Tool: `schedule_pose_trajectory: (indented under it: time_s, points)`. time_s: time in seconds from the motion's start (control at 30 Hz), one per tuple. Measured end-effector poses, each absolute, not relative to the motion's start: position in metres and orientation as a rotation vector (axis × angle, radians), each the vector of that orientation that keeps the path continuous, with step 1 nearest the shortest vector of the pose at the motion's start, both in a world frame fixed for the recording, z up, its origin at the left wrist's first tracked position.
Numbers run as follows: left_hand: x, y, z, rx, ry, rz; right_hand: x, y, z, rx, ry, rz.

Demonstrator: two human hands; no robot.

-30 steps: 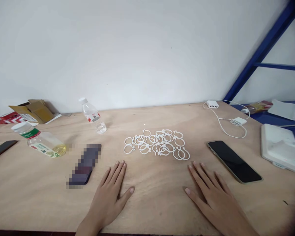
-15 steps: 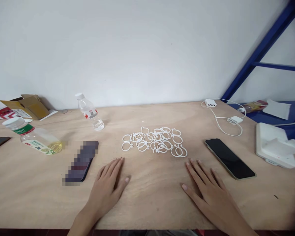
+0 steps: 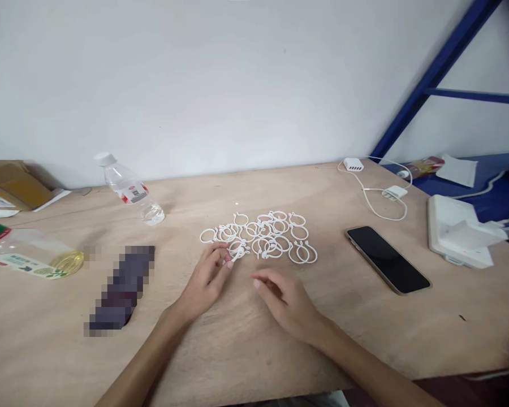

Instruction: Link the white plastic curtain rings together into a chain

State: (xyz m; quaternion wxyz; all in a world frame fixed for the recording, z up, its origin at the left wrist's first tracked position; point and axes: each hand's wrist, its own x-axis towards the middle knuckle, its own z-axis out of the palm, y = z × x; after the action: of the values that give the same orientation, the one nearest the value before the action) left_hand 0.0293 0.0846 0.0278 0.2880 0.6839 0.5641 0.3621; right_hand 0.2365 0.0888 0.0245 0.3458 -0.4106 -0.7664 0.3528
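Observation:
Many thin white plastic rings [image 3: 282, 243], each with a small knobbed clasp, lie in a loose, overlapping heap at the middle of the wooden table. My left hand [image 3: 206, 280] is at the heap's near left edge. Its thumb and fingers are closed on one white plastic ring [image 3: 236, 257], which stands tilted and partly hidden by the fingertips. My right hand [image 3: 286, 302] hovers just in front of the heap, fingers curled and thumb tip against the forefinger. Nothing shows between them.
Left are a blurred-out phone [image 3: 123, 288], a clear bottle [image 3: 129, 189], a larger bottle [image 3: 29, 257] and an open carton [image 3: 19, 183]. Right are a black-screened phone [image 3: 388, 260], a white charger with cable [image 3: 353, 164] and a white device [image 3: 458, 232]. A blue frame [image 3: 432, 85] stands behind.
Both hands have left their flat rest on the table and moved inward. My left hand has reached the rings and taken hold of one; my right hand has curled its fingers. The view has shifted slightly.

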Motion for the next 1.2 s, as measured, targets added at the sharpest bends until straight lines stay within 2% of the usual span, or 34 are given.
schedule_pose_trajectory:
  time_s: [0.13, 0.33, 0.47, 0.77, 1.2]
  points:
    - [0.037, 0.099, 0.023, 1.277, 1.209, 1.032, 0.211, 0.118, 0.021, -1.056, -1.983, 1.059]
    - [0.032, 0.109, 0.012, 0.883, 0.957, 1.187, 0.207, 0.151, 0.007, -1.074, -2.07, 0.812]
    - [0.031, 0.109, 0.013, 0.96, 1.074, 1.219, 0.205, 0.168, 0.004, -1.108, -1.931, 0.807]
    - [0.036, 0.104, 0.015, 1.144, 1.171, 1.175, 0.22, 0.153, 0.013, -1.087, -1.749, 1.34]
    - [0.036, 0.104, 0.017, 1.093, 1.224, 1.172, 0.216, 0.159, 0.013, -1.064, -1.738, 1.423]
